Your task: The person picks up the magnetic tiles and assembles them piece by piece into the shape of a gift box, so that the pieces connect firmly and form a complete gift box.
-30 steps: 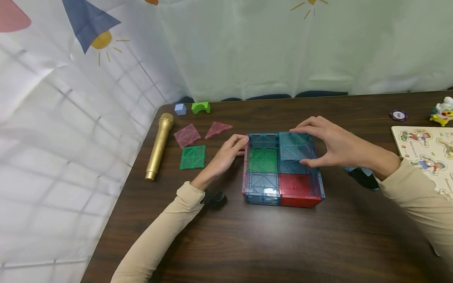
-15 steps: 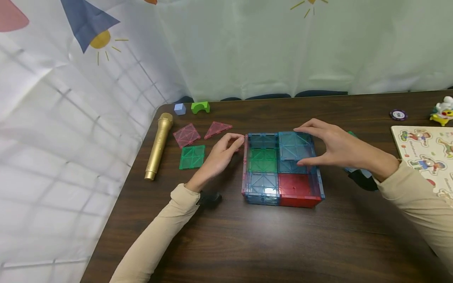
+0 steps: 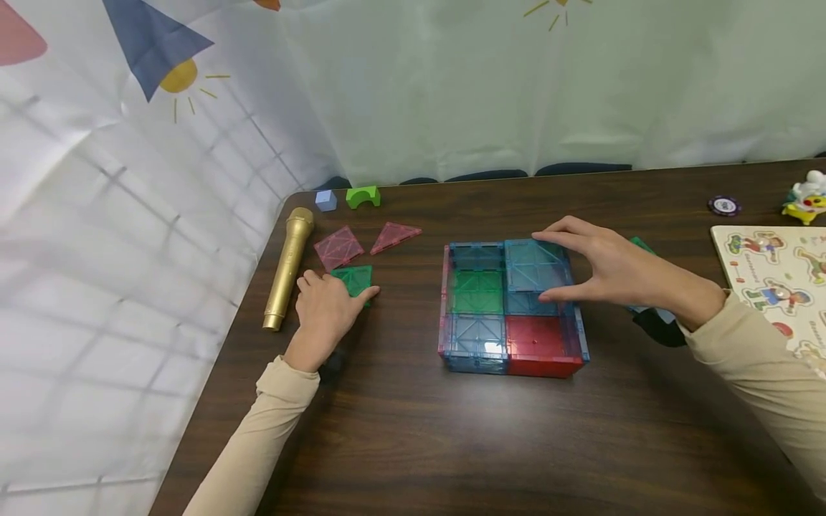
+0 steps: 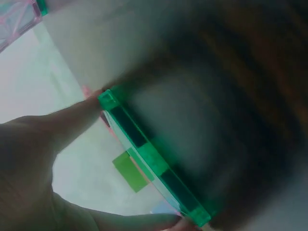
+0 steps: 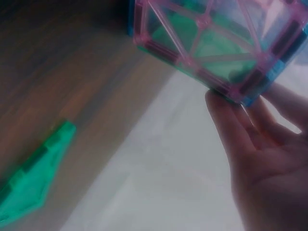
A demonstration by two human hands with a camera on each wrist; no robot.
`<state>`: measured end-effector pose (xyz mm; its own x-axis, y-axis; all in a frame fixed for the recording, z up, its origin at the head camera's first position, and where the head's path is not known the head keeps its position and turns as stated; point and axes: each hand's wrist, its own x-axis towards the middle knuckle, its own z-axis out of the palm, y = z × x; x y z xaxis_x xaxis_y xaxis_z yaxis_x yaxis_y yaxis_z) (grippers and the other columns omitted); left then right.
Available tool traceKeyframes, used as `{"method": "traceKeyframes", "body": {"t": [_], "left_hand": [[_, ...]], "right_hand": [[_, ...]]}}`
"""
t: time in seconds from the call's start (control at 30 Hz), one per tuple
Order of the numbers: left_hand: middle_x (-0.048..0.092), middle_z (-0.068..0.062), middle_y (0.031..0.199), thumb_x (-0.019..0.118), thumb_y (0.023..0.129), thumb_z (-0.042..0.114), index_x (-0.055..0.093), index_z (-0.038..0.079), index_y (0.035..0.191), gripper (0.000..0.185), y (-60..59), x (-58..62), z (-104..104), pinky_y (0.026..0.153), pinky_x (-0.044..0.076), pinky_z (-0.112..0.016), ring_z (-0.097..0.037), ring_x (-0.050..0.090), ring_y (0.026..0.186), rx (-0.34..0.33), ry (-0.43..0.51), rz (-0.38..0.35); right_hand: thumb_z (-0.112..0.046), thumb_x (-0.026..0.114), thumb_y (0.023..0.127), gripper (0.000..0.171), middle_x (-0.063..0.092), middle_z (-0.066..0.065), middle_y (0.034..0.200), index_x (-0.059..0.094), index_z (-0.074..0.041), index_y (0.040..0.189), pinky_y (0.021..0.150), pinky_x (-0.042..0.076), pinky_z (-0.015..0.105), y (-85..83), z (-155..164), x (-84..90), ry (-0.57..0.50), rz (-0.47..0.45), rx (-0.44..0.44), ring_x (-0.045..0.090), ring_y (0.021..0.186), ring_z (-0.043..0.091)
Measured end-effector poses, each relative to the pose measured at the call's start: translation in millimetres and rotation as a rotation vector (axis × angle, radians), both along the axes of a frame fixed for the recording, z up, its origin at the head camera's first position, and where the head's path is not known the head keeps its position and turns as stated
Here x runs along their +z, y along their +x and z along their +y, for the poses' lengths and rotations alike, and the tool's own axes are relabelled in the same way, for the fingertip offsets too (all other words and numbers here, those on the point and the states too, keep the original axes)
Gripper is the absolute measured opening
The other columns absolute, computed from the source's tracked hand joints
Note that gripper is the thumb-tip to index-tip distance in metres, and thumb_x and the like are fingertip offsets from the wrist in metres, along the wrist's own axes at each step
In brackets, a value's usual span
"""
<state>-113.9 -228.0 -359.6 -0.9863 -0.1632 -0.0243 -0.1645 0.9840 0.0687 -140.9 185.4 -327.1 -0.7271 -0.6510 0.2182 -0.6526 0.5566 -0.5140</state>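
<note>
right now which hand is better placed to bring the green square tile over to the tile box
Left. The left hand already rests on the green square tile, fingers at its edges. The right hand is busy holding the blue top tile on the tile box.

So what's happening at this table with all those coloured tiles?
A person is working with see-through magnetic tiles. The right hand grips the top blue tile of a flat box of tiles in the middle of the table. The left hand lies over a loose green tile, thumb and finger at its edges, beside two pink tiles and a gold microphone.
</note>
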Motion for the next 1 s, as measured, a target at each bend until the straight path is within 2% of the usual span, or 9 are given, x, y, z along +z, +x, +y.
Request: {"method": "traceKeyframes", "body": {"t": [0.1,0.2,0.4,0.47,0.57,0.7,0.8,0.9,1.0], "left_hand": [[0.050,-0.038,0.109,0.070,0.094,0.060,0.063,-0.023,0.093,0.084,-0.8,1.6,1,0.078,0.056,-0.057,-0.049,0.052,0.103,-0.011,0.038,-0.013],[0.050,-0.037,0.112,0.074,0.094,0.055,0.061,-0.024,0.099,0.080,-1.6,4.5,2,0.081,0.056,-0.059,-0.049,0.053,0.106,-0.039,0.085,-0.053],[0.052,-0.035,0.114,0.084,0.085,0.042,0.063,-0.019,0.108,0.069,-2.4,7.9,5,0.090,0.051,-0.057,-0.049,0.052,0.109,-0.116,0.205,-0.109],[0.053,-0.033,0.115,0.085,0.083,0.038,0.063,-0.019,0.116,0.069,-2.2,10.2,8,0.092,0.050,-0.055,-0.047,0.051,0.110,-0.156,0.256,-0.102],[0.055,-0.029,0.123,0.085,0.081,0.033,0.057,-0.017,0.132,0.076,-2.6,18.9,20,0.096,0.049,-0.052,-0.042,0.050,0.114,-0.223,0.364,-0.049],[0.054,-0.022,0.130,0.086,0.078,0.029,0.053,-0.008,0.140,0.079,-5.4,37.3,42,0.095,0.052,-0.048,-0.034,0.052,0.116,-0.366,0.511,0.066],[0.051,-0.017,0.131,0.089,0.078,0.026,0.053,-0.003,0.142,0.079,-11.6,48.9,59,0.095,0.052,-0.045,-0.029,0.052,0.114,-0.534,0.564,0.118],[0.050,-0.015,0.132,0.091,0.078,0.024,0.054,0.000,0.144,0.080,-21.9,55.6,73,0.098,0.051,-0.043,-0.028,0.052,0.116,-0.709,0.566,0.117],[0.050,-0.014,0.133,0.091,0.078,0.026,0.055,0.001,0.147,0.082,-34.9,56.9,88,0.102,0.049,-0.042,-0.027,0.050,0.121,-0.821,0.538,0.058]], "right_hand": [[-0.027,0.096,0.074,0.082,0.059,0.013,0.132,0.060,0.001,0.142,0.093,0.054,0.059,0.5,2,-0.1,0.000,0.002,-0.002,0.062,0.117,0.034],[-0.028,0.096,0.074,0.084,0.059,0.013,0.133,0.060,0.001,0.143,0.094,0.053,0.059,0.5,3,0.2,0.005,-0.011,-0.008,0.062,0.118,0.033],[-0.028,0.095,0.076,0.083,0.058,0.013,0.134,0.058,0.001,0.144,0.094,0.053,0.059,1.9,5,-0.2,0.010,-0.020,-0.014,0.061,0.118,0.033],[-0.028,0.095,0.076,0.082,0.058,0.014,0.133,0.058,0.002,0.144,0.094,0.053,0.059,2.5,5,-0.7,0.008,-0.018,-0.016,0.061,0.118,0.034],[-0.027,0.095,0.076,0.082,0.058,0.014,0.133,0.059,0.002,0.144,0.094,0.054,0.059,2.8,5,-1.3,0.006,-0.017,-0.018,0.061,0.117,0.034],[-0.028,0.095,0.077,0.082,0.058,0.015,0.133,0.059,0.002,0.144,0.096,0.053,0.060,2.8,4,-1.6,0.001,-0.022,-0.021,0.061,0.118,0.034],[-0.027,0.094,0.078,0.081,0.057,0.015,0.134,0.057,0.003,0.145,0.096,0.053,0.060,2.5,2,-1.7,-0.003,-0.023,-0.007,0.060,0.119,0.035],[-0.027,0.093,0.079,0.081,0.057,0.015,0.134,0.056,0.003,0.145,0.096,0.053,0.060,2.0,1,-2.2,-0.010,-0.022,0.007,0.060,0.119,0.035],[-0.026,0.093,0.079,0.081,0.057,0.015,0.134,0.057,0.003,0.145,0.096,0.053,0.060,1.0,1,-3.4,-0.013,-0.029,0.002,0.060,0.119,0.035]]}}
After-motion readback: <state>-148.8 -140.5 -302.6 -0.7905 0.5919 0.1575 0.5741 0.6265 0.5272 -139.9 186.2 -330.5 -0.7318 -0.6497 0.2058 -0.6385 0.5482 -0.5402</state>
